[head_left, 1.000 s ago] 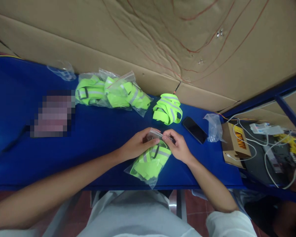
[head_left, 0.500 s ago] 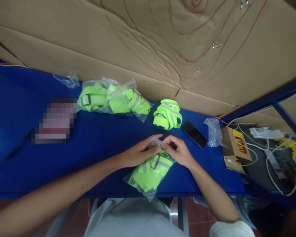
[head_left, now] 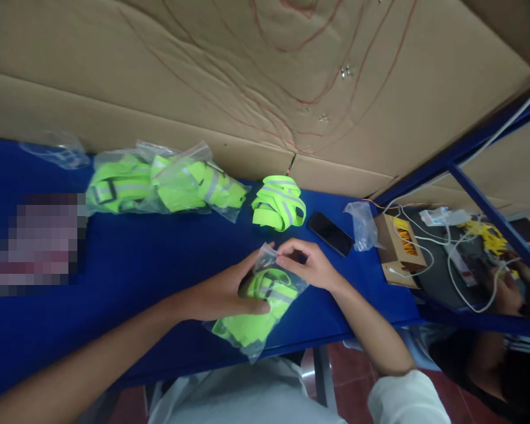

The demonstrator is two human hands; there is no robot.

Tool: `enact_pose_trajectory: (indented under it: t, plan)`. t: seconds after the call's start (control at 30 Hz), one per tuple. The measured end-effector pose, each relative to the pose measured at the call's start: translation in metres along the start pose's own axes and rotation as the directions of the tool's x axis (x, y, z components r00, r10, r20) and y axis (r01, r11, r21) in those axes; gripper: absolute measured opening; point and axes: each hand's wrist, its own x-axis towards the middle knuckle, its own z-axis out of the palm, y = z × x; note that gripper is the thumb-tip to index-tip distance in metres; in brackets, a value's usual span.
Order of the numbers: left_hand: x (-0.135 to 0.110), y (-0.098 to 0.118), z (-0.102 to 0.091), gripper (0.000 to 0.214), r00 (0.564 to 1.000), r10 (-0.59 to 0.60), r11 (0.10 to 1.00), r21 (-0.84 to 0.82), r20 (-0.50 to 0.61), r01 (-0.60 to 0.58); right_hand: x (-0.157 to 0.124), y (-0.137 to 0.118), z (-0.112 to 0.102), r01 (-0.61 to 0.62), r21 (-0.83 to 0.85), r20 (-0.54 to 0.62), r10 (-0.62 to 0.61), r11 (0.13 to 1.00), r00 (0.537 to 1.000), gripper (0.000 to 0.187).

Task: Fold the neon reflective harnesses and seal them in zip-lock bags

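A clear zip bag point(head_left: 271, 294) with a folded neon-green reflective strap inside lies near the table's front edge, its top end between my hands. My left hand point(head_left: 232, 291) is wrapped around the bag's left side, thumb lying across the front and fingers behind it. With thumb and index finger, my right hand point(head_left: 307, 263) pinches the bag's top corner. Just beyond the hands sits a loose bundle of neon-green strap point(head_left: 279, 203) with grey reflective stripes. Beside it lies a black phone point(head_left: 330, 234).
Several bagged green straps point(head_left: 172, 179) line the cardboard wall point(head_left: 229, 76). Empty clear bags lie at far left point(head_left: 57, 150) and by the phone point(head_left: 363, 225). An open carton point(head_left: 400, 250) and white cables stand right. Another person's hand point(head_left: 507, 291) shows beyond the blue frame point(head_left: 499, 209).
My left thumb has moved from the bag's top edge down onto its front. The right hand still pinches the top. The view has turned to the right, and a co-worker's hand now shows.
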Motion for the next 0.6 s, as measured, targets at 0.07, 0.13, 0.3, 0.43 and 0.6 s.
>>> enact_pose_trajectory:
  t: [0.07,0.13,0.3,0.43,0.6]
  plan:
    - [-0.002,0.002,-0.001,0.102,0.998,0.003,0.992,0.129,0.067,-0.012,-0.001,0.000,0.001,-0.004,-0.001,0.019,0.004,1.000,1.000,0.026]
    - [-0.003,0.004,-0.002,0.099,0.994,-0.002,0.978,0.209,0.108,-0.021,-0.004,0.001,0.005,-0.027,-0.006,0.014,0.027,1.000,1.000,0.026]
    - [-0.005,0.003,-0.005,0.117,0.993,0.008,0.981,0.190,0.121,-0.031,-0.007,0.008,0.011,-0.031,0.019,0.014,0.031,0.999,0.999,0.027]
    - [-0.004,0.002,-0.006,0.119,0.995,0.012,0.986,0.165,0.099,-0.029,-0.005,0.013,0.008,-0.042,0.074,-0.005,0.043,0.996,0.999,0.028]
    - [-0.004,0.004,-0.005,0.130,0.994,-0.023,0.983,0.181,0.103,0.004,-0.005,0.010,0.009,-0.048,0.116,-0.006,0.049,0.992,0.999,0.030]
